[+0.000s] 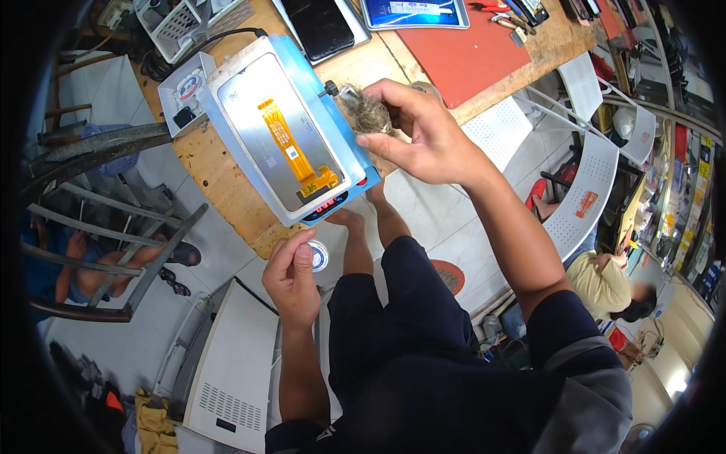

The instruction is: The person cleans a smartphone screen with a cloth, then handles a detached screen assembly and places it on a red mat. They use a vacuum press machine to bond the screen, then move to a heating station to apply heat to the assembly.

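A light blue heating plate machine (349,147) stands on the wooden table, with a lit red display on its near edge. On top lies a phone screen panel (249,125), silver back upward, with an orange flex cable (283,140) along it. My right hand (427,136) is beside the machine's black knob (330,88), thumb and fingers curled around a tangled wad of fine wire (370,115). Below the machine's near corner, my left hand (293,284) is closed, thumb against index finger, at a small round white-and-blue disc (320,257). Its fingers partly cover the disc.
A white tray (175,125) with small items sits left of the machine. Behind it are a white basket (175,34), a black phone (318,29), a blue tray (416,15) and a red mat (461,64). Metal chairs (586,197) stand right; people sit on both sides.
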The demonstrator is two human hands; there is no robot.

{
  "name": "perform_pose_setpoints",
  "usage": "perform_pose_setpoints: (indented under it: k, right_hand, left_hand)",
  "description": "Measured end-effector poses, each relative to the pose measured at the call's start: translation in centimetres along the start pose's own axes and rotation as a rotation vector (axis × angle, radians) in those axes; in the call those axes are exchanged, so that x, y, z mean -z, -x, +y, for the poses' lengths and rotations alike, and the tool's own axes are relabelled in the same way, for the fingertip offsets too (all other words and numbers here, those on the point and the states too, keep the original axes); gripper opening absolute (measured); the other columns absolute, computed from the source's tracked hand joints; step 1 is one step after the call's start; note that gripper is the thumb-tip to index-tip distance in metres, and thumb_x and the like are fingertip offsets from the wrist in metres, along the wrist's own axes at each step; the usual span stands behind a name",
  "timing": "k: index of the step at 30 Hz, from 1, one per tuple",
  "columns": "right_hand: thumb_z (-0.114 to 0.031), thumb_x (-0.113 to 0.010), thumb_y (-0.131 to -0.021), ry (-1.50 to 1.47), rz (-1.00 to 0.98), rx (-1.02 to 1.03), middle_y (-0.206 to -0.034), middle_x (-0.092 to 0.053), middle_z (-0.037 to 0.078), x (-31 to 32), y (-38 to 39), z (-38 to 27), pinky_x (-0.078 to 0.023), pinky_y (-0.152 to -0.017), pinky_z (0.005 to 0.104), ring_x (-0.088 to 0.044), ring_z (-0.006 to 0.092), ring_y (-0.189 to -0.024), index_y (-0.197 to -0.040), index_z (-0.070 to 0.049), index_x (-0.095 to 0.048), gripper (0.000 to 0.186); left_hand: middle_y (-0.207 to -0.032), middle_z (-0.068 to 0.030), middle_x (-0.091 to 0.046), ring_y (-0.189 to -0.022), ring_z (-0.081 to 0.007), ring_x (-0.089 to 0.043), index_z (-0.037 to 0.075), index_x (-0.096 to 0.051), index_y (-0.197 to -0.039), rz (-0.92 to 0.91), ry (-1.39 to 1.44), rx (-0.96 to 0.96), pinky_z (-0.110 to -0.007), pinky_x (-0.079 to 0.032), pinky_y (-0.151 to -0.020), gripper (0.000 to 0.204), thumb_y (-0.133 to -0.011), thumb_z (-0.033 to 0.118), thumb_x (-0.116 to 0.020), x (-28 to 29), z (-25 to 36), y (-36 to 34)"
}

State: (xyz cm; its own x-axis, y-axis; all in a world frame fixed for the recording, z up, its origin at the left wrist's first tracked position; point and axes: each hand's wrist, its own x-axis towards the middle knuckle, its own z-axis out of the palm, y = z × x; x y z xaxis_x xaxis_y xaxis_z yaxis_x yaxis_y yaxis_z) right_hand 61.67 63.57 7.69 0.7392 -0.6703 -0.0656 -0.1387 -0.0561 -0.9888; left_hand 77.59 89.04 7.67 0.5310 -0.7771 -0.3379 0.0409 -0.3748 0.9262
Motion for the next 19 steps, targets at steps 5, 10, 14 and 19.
perform_pose_setpoints:
  k: [5, 10, 14, 19]
  right_hand:
    - [-0.007, -0.075, -0.093, 0.000, 0.008, 0.029, -0.105, -0.071, 0.013, 0.6, 1.0, -1.7, -0.055, -0.089, 0.0350, -0.068, 0.0190, -0.098, -0.126, 0.001, -0.064, 0.036]
    - [-0.007, -0.075, -0.092, 0.077, -0.002, 0.032, -0.104, -0.071, 0.013, 0.6, 0.7, -1.7, -0.055, -0.089, 0.0353, -0.068, 0.0193, -0.097, -0.125, 0.002, -0.064, 0.036]
    - [-0.007, -0.076, -0.092, 0.030, -0.039, -0.072, -0.103, -0.071, 0.013, 0.6, 0.4, -1.2, -0.055, -0.088, 0.0355, -0.068, 0.0193, -0.096, -0.124, 0.003, -0.065, 0.035]
    - [-0.013, -0.079, -0.094, -0.077, -0.006, -0.184, -0.105, -0.073, 0.011, 1.4, -1.1, 0.1, -0.055, -0.088, 0.0331, -0.069, 0.0188, -0.094, -0.127, -0.004, -0.068, 0.036]
  left_hand:
    - [-0.099, -0.0051, -0.067, -0.091, -0.0120, -0.062, -0.002, -0.077, -0.117, -0.003, -0.054, -0.058, -0.026, -0.048, -0.081, 0.021, -0.108, 0.012, -0.065, 0.1, 0.0, 0.1]
    - [-0.097, -0.0052, -0.067, -0.090, -0.0128, -0.062, -0.003, -0.077, -0.116, 0.014, -0.050, -0.063, -0.027, -0.048, -0.080, 0.020, -0.108, 0.010, -0.065, -0.2, -0.2, -0.3]
    - [-0.097, -0.0055, -0.067, -0.089, -0.0136, -0.062, -0.003, -0.077, -0.116, 0.015, -0.038, -0.034, -0.027, -0.048, -0.080, 0.020, -0.108, 0.010, -0.065, -0.3, -0.3, -0.3]
    - [-0.098, -0.0059, -0.068, -0.090, -0.0142, -0.063, -0.002, -0.078, -0.117, -0.019, -0.039, -0.013, -0.027, -0.049, -0.083, 0.020, -0.107, 0.011, -0.066, 0.2, 0.0, 0.4]
